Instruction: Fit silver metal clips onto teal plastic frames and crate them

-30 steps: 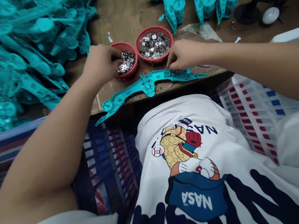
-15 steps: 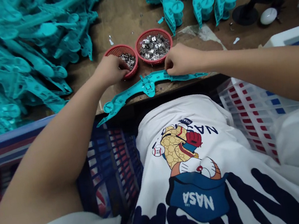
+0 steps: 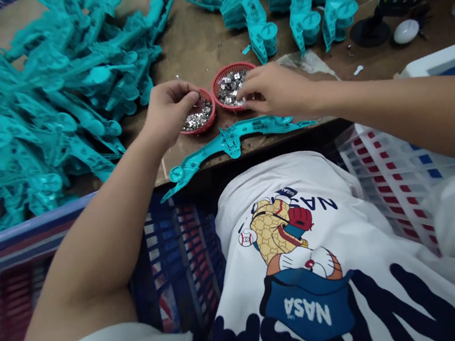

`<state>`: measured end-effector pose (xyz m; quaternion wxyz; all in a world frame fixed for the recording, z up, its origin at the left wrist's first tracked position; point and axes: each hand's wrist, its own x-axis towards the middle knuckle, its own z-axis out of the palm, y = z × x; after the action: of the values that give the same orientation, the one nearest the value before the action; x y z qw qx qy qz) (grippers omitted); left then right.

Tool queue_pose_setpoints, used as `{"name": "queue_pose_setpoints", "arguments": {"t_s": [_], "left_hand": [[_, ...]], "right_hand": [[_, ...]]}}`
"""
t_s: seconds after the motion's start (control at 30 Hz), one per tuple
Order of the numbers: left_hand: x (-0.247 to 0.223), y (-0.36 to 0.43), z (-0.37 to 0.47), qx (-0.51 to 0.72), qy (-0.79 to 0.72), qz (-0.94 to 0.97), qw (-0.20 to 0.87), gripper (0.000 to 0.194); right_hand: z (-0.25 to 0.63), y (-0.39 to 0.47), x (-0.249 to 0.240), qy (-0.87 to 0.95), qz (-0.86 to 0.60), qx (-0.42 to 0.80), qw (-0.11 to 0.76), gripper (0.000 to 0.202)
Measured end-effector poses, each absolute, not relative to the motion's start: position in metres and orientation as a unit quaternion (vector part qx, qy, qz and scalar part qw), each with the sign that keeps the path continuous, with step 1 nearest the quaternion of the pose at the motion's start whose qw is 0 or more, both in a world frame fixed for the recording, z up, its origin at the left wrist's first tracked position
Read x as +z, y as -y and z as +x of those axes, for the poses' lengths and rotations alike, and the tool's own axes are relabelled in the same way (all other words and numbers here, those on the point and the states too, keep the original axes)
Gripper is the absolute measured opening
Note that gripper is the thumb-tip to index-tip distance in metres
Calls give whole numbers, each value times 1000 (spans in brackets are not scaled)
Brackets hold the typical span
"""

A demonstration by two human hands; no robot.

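My left hand (image 3: 170, 107) is over the left red basket (image 3: 214, 116), which holds small shiny metal pieces (image 3: 197, 119). Its thumb and fingertips come together in a pinch; whatever is between them is too small to make out. My right hand (image 3: 277, 89) reaches over the near right rim of the right red basket (image 3: 220, 72), its curled fingers apart beside larger metal clips (image 3: 231, 86). Just below both baskets, a long teal plastic part (image 3: 231, 142) with a bent, wing-like shape lies along the table edge, touched by neither hand.
A big heap of teal plastic parts (image 3: 48, 101) covers the left of the table. Stacked teal parts (image 3: 255, 16) stand at the back right, near a phone on a stand (image 3: 369, 31) and a white oval object (image 3: 406, 31). Plastic crates (image 3: 180, 253) flank my lap.
My right hand has left the teal part and moved to the right basket. My left hand has lifted slightly from the metal pieces in the left basket. The view has shifted a little.
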<state>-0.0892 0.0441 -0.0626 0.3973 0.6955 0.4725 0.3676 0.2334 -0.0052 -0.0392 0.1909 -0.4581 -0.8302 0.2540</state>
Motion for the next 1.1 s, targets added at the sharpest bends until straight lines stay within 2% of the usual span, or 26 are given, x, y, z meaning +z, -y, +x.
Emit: {"name": "queue_pose_setpoints", "arguments": {"t_s": [0.13,0.23,0.47,0.57,0.7,0.8,0.9,1.03,1.1], "left_hand": [[-50,-16,-71,392,-439,688,425,49],[-44,4,-58,381,-447,691,421,43],[-52,26,-39,360,-421,701,450,41],[-66,27,-37,317,-433,757,375,35],[-83,28,-41,117,-363,902,204,55],[-86,28,-49,-8,-290,943,162,61],[-83,25,-56,-34,-275,948,157,58],[-87,24,-55,-11,-282,949,140,54],[-92,24,-52,3,-288,949,128,51]], "right_hand": [[224,22,-3,826,-439,262,238,46],[218,30,5,840,-414,255,240,51],[219,24,-7,862,-367,250,246,29],[227,6,-14,870,-376,243,208,29],[243,-30,-40,879,-385,235,153,24],[251,-47,-66,867,-402,273,107,28],[251,-44,-82,879,-369,295,61,13],[243,-23,-83,908,-305,285,24,28],[239,-15,-79,910,-308,276,23,28]]}}
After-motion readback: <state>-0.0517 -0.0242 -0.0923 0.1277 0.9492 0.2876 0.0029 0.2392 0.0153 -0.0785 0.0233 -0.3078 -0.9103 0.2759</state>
